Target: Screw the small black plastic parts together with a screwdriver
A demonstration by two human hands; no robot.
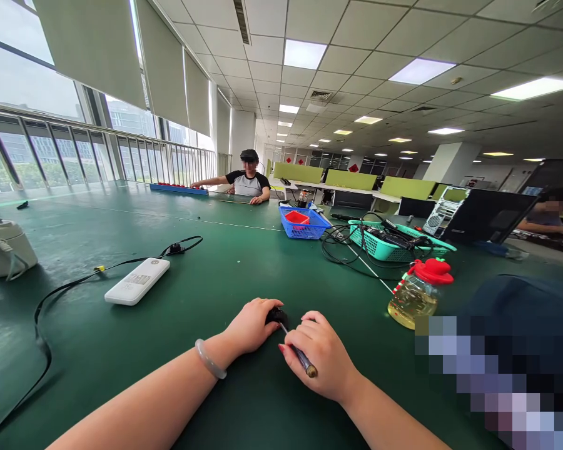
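Note:
My left hand (253, 325) rests on the green table, its fingers closed round a small black object (276, 316) whose kind I cannot make out. A screwdriver (304, 357) is in the grip of my right hand (321, 353). Its thin metal shaft slants up and left, and the tip meets the black object or lies just in front of it. The handle's end points toward me, below my right fingers. Both hands are close together at the middle of the table's near part.
Left lie a white power bank (137, 281) and a black cable (51, 294). Right stands a glass jug (415, 297) with a red lid. Beyond are a blue basket (304, 231), a teal basket (385, 249) with cables, and a seated person (248, 181). Another person is close at right.

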